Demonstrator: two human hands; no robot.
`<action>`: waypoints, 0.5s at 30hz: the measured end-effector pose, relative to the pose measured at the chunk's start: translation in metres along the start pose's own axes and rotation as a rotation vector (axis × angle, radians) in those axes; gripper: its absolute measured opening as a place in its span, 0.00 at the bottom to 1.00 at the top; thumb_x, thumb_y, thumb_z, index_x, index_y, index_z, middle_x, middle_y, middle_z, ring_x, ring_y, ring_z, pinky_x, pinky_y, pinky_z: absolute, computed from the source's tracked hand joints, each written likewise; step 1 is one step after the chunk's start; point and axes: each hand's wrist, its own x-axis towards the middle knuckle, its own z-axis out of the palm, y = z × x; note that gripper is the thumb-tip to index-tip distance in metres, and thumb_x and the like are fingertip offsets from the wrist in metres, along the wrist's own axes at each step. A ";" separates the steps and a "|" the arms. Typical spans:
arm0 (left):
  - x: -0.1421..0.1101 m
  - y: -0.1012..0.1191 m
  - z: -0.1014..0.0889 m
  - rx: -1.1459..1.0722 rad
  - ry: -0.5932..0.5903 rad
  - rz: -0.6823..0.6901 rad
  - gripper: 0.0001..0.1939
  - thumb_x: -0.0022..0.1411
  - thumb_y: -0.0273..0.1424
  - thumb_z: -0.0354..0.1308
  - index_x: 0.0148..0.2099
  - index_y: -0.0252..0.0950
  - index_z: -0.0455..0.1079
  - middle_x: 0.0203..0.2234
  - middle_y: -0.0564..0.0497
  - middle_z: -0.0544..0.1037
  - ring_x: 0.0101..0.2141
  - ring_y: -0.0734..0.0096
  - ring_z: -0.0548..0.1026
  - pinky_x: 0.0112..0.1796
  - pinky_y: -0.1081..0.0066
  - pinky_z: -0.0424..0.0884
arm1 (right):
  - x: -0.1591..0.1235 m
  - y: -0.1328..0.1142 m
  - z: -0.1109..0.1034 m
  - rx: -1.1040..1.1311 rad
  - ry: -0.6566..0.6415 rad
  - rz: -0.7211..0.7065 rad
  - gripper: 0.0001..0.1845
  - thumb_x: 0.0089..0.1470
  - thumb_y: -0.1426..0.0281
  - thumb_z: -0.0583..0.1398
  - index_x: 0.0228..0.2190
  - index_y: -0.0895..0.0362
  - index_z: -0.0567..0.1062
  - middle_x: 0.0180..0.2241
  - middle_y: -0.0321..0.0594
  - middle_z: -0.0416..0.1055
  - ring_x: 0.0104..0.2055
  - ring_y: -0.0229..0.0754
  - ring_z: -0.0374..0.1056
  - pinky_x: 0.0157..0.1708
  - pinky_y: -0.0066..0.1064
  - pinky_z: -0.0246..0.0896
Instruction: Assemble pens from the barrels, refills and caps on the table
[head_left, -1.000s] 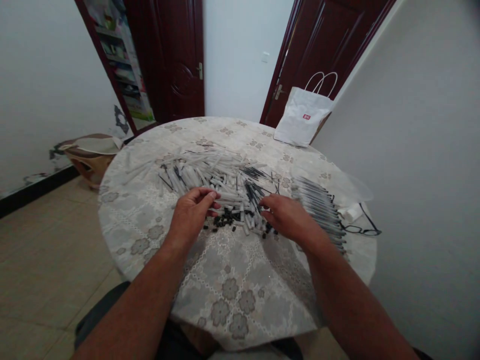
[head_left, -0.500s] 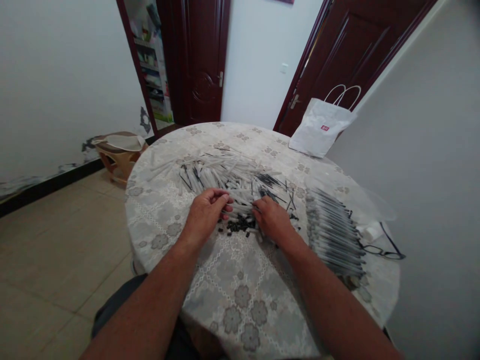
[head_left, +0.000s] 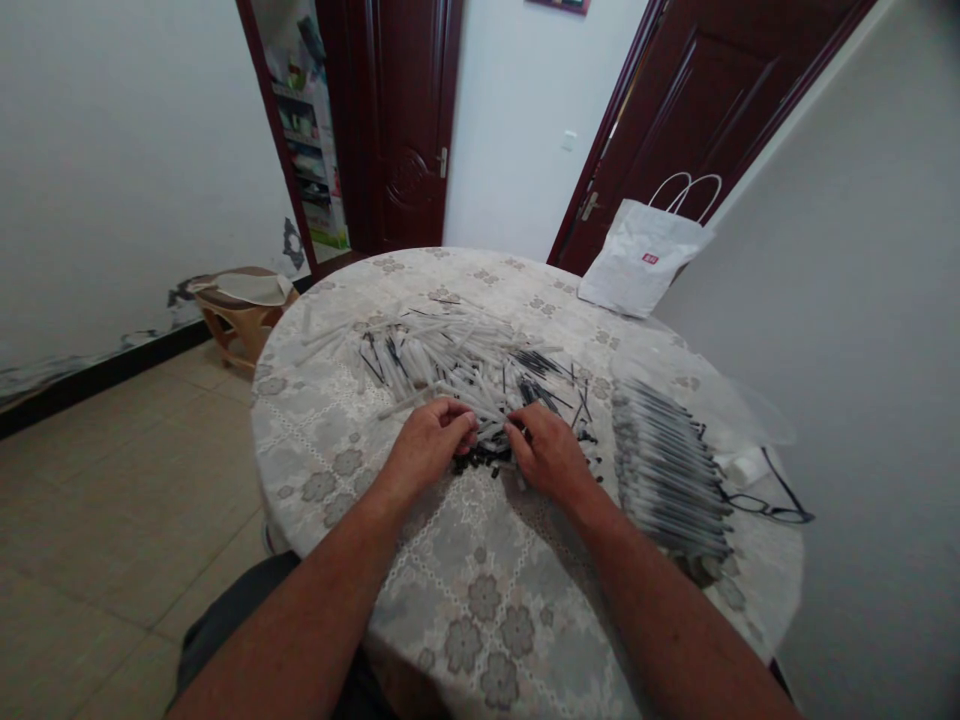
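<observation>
My left hand (head_left: 433, 440) is at the near edge of a pile of whitish translucent pen tubes (head_left: 450, 340). Its thumb and fingers are drawn together; what is between them is too small to make out. Just across from it, my right hand (head_left: 549, 448) has its thumb and fingertips pinched beside the end of a pale tube. Whether that tube is gripped or lies behind the fingers, I cannot tell. Small black plugs (head_left: 480, 458) lie under and between both hands. Thin black refills (head_left: 538, 362) are scattered beyond my right hand.
To the right, a stacked row of grey-looking pens (head_left: 671, 465) lies on the table, with eyeglasses (head_left: 780, 512) beside it. A white paper bag (head_left: 645, 255) stands at the back right of the round, cloth-covered table (head_left: 484, 595). A stool (head_left: 240, 310) is on the floor at left.
My left hand has moved slightly right and towards me, uncovering a pale tube behind it. My right hand has shifted a little nearer, and its thumb has turned to the fingertips.
</observation>
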 end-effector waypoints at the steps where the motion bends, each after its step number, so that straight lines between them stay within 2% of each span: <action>1: 0.000 0.000 0.001 -0.001 0.002 0.006 0.11 0.56 0.37 0.66 0.37 0.34 0.76 0.29 0.45 0.81 0.30 0.62 0.81 0.31 0.68 0.76 | 0.000 -0.003 0.001 0.006 0.000 -0.003 0.09 0.66 0.68 0.57 0.41 0.57 0.76 0.39 0.46 0.74 0.41 0.46 0.70 0.43 0.34 0.62; 5: -0.003 0.004 0.000 -0.053 -0.026 0.009 0.14 0.57 0.39 0.66 0.40 0.34 0.77 0.33 0.44 0.82 0.33 0.61 0.81 0.37 0.64 0.78 | -0.003 -0.016 0.003 0.035 0.023 -0.019 0.08 0.65 0.68 0.57 0.41 0.57 0.76 0.38 0.45 0.74 0.40 0.46 0.69 0.42 0.34 0.62; 9: -0.004 0.004 0.001 -0.111 -0.061 -0.004 0.17 0.57 0.41 0.67 0.43 0.35 0.76 0.34 0.43 0.82 0.36 0.60 0.81 0.35 0.64 0.79 | -0.004 -0.026 0.000 0.073 0.014 -0.068 0.09 0.66 0.67 0.56 0.40 0.56 0.76 0.37 0.43 0.73 0.39 0.44 0.69 0.40 0.33 0.63; 11: -0.003 0.003 0.002 -0.147 -0.028 -0.006 0.16 0.59 0.42 0.66 0.42 0.34 0.75 0.34 0.44 0.82 0.36 0.61 0.81 0.34 0.64 0.80 | -0.002 -0.022 -0.006 0.083 0.020 -0.071 0.09 0.65 0.66 0.57 0.42 0.55 0.75 0.38 0.43 0.74 0.40 0.44 0.70 0.41 0.33 0.63; 13: -0.002 0.003 0.001 -0.200 0.025 -0.002 0.15 0.60 0.41 0.65 0.41 0.35 0.73 0.36 0.44 0.82 0.36 0.61 0.82 0.34 0.64 0.80 | 0.000 -0.012 -0.015 0.033 0.046 0.006 0.11 0.65 0.65 0.57 0.45 0.56 0.75 0.41 0.45 0.75 0.43 0.45 0.71 0.43 0.32 0.63; 15: -0.001 0.004 0.000 -0.264 0.083 -0.004 0.15 0.61 0.41 0.64 0.42 0.35 0.70 0.37 0.45 0.81 0.36 0.60 0.82 0.32 0.65 0.80 | 0.003 0.002 -0.022 -0.103 0.041 0.169 0.12 0.66 0.65 0.56 0.46 0.57 0.75 0.43 0.48 0.76 0.46 0.46 0.71 0.45 0.33 0.62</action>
